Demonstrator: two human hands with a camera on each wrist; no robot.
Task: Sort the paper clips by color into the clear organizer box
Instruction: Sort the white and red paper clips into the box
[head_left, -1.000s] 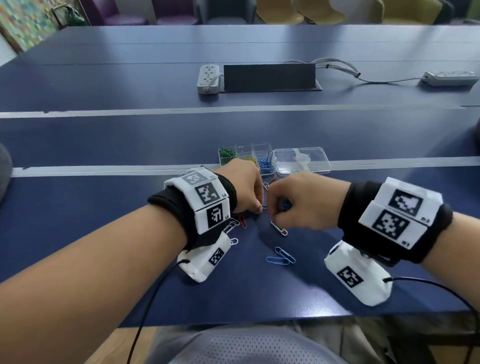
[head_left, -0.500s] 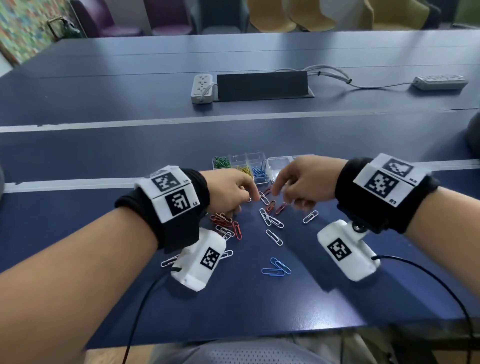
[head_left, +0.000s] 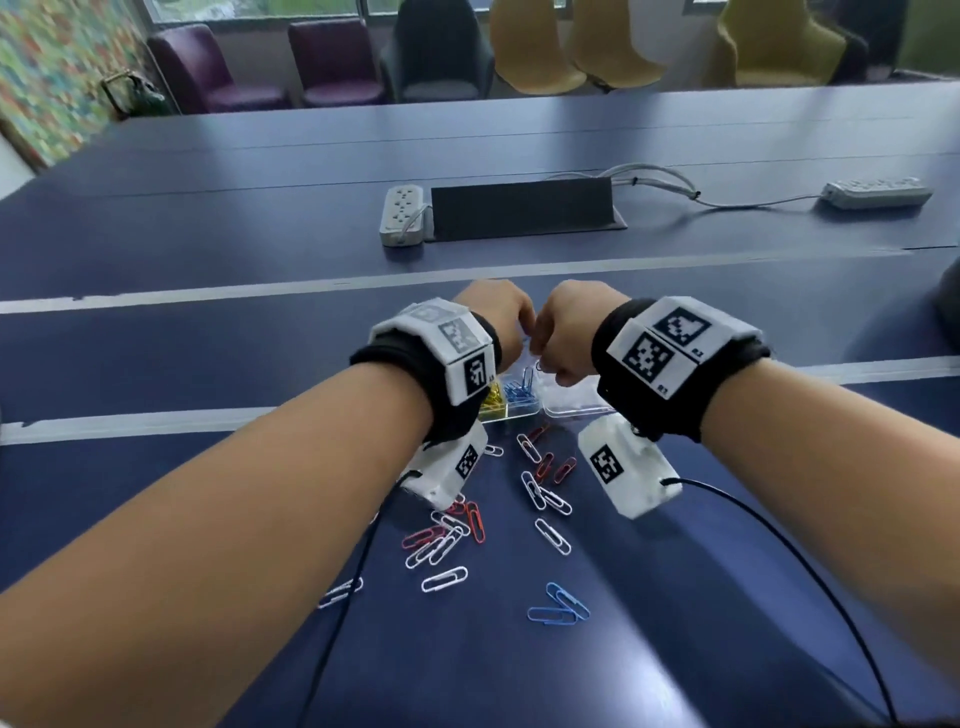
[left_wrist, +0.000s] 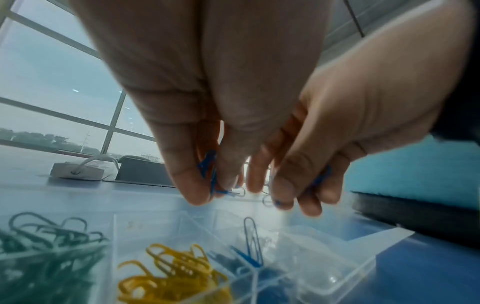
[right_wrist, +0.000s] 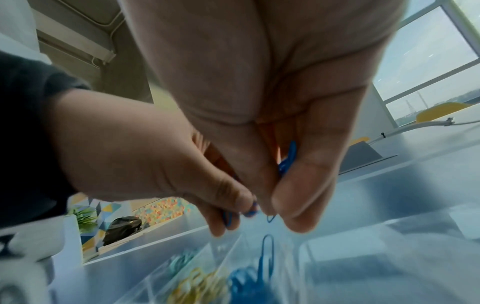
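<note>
The clear organizer box (head_left: 523, 413) lies on the blue table, half hidden under both hands. Its compartments hold green clips (left_wrist: 49, 236), yellow clips (left_wrist: 179, 275) and blue clips (head_left: 519, 389). My left hand (head_left: 511, 338) hovers over the box and pinches blue clips (left_wrist: 210, 176) between thumb and fingers. My right hand (head_left: 556, 358), close beside it, pinches more blue clips (right_wrist: 287, 159). One blue clip (left_wrist: 251, 240) stands upright over the blue compartment, below the fingertips. Loose red clips (head_left: 550, 465), white clips (head_left: 444, 579) and two blue clips (head_left: 561, 608) lie on the table nearer to me.
A dark cable hatch (head_left: 524, 210) with a white power strip (head_left: 402, 215) sits farther back, and a second power strip (head_left: 878, 192) with its cable at the far right. Chairs line the far side. Wrist camera cables trail toward the near table edge.
Both hands have lifted off the loose clips and moved forward over the organizer box, each carrying blue clips. They now sit close together above the blue compartment.
</note>
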